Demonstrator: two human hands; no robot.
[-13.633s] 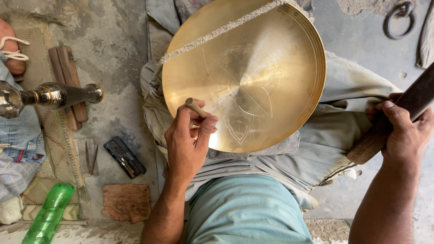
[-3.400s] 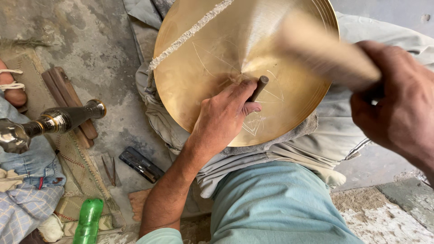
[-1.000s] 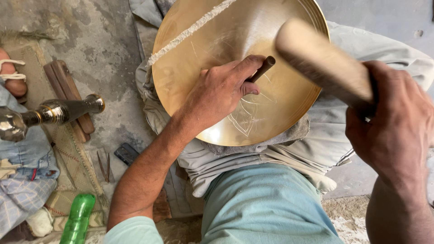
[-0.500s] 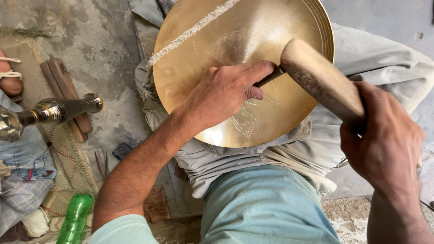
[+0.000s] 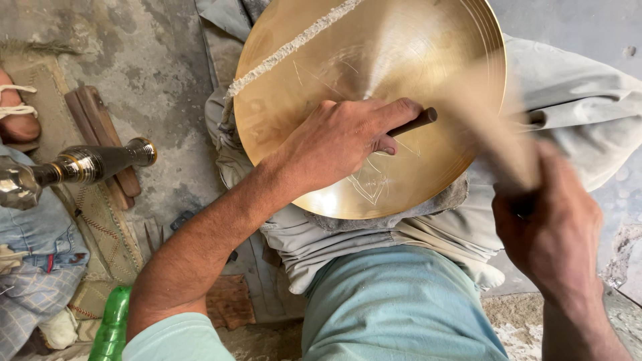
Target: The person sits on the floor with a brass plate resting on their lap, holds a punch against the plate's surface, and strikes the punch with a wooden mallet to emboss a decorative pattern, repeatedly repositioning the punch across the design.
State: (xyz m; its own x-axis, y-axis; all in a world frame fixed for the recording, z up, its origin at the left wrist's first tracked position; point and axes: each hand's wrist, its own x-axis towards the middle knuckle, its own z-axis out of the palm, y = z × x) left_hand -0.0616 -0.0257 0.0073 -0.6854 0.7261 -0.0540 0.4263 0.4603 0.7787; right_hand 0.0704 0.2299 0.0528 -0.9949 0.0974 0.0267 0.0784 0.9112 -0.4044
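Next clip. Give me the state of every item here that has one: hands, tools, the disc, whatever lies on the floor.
Brass disc: propped on the lap, partly engraved.
Left hand: closed on the chisel, which slants over the disc.
Right hand: gripping the wooden mallet, blurred in motion.
Green bottle: lying on the floor.
Metal-headed tool: lying unheld.

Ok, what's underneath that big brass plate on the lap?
The brass plate rests on grey cloth bunched at its lower edge, over pale trousers. The rest beneath is covered by the plate itself and the left hand.
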